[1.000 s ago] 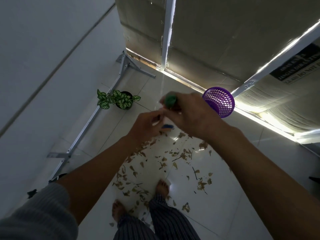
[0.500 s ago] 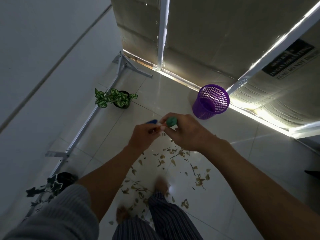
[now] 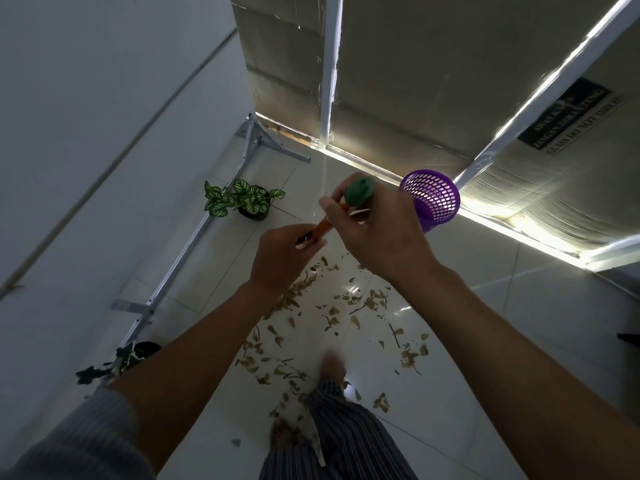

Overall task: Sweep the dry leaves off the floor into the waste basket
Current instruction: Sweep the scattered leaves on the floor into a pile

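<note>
Dry leaves (image 3: 332, 320) lie scattered on the floor (image 3: 485, 341) below both hands, none gathered yet. Left hand (image 3: 282, 258) pinches the lower orange shaft; right hand (image 3: 377, 233) grasps the broom handle (image 3: 356, 194) by its green cap. Both have risen since half a second ago, so a stroke seems imminent. Waste basket (image 3: 433, 199) stands just beyond the right hand, upright, well short of the leaves.

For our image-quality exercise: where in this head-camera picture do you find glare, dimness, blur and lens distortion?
Head view: glare along the bright strip at the wall's foot, reflected on the glossy white tiled floor; the room is otherwise dim; the bare foot is motion-blurred; straight white metal frame bars look slanted by the wide-angle lens.
</note>
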